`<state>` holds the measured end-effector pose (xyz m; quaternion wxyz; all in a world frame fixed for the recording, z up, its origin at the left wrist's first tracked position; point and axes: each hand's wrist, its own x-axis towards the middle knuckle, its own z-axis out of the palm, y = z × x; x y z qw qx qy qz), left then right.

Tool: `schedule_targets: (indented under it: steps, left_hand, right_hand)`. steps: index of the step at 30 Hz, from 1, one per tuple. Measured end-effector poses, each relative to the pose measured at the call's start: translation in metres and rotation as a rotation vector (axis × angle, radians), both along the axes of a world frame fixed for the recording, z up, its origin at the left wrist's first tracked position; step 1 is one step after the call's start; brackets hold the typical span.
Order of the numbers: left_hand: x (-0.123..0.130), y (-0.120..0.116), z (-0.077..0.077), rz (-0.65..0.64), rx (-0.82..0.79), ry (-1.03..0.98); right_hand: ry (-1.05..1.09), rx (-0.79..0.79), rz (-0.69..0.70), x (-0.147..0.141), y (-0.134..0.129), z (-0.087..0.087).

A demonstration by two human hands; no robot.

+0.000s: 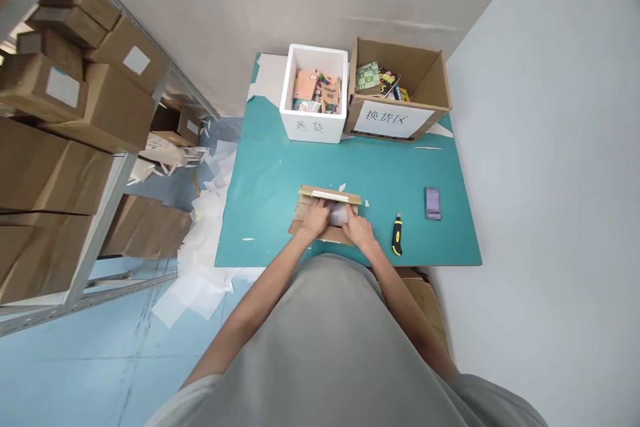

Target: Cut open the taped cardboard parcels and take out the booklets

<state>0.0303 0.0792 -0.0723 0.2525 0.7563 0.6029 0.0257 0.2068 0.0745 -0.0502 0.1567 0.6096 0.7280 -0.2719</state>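
A small cardboard box (300,213) lies opened near the front edge of the green table, its far flap raised with a white strip along it. Pale, thin wrapping (339,214) shows inside. My left hand (315,219) reaches into the box from the left, fingers bent and closed beside the wrapping, fingertips partly hidden. At the right end, my right hand (359,228) grips the edge of the box, its index finger pointing forward along the side. A black and yellow utility knife (397,235) lies to the right of that hand, blade end away from me.
A phone (433,203) lies at the table's right. Behind stand a white foam box (313,127) and a large cardboard carton (430,90), both holding booklets and small packs. Left of the green table (260,180) are loose white sheets (205,247) and a shelf of boxes (115,100).
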Motion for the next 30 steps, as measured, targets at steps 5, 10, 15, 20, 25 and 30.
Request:
schedule_targets:
  steps: [5, 10, 15, 20, 25, 30]
  left_hand:
    - [-0.012, -0.008, 0.007, 0.089, 0.086, -0.224]
    - [-0.066, -0.052, 0.02, 0.524, 0.121, -0.698]
    - [-0.107, -0.073, 0.063, 0.59, 0.125, -1.109]
    - [-0.152, -0.089, 0.111, 0.501, 0.252, -0.943]
    - [-0.219, -0.106, 0.111, 0.49, 0.287, -0.798]
    - [-0.334, -0.104, 0.065, 0.957, 0.59, -0.36]
  right_hand:
    - [0.043, 0.015, -0.051, 0.01, -0.004, 0.016]
    - [0.279, 0.081, -0.112, -0.007, -0.015, 0.034]
    - [0.448, 0.131, 0.054, -0.073, -0.017, 0.046]
    - [0.746, 0.166, 0.039, -0.143, -0.017, 0.065]
    - [1.242, -0.181, -0.003, -0.203, -0.022, 0.09]
    - [1.224, -0.237, -0.057, -0.219, -0.027, 0.092]
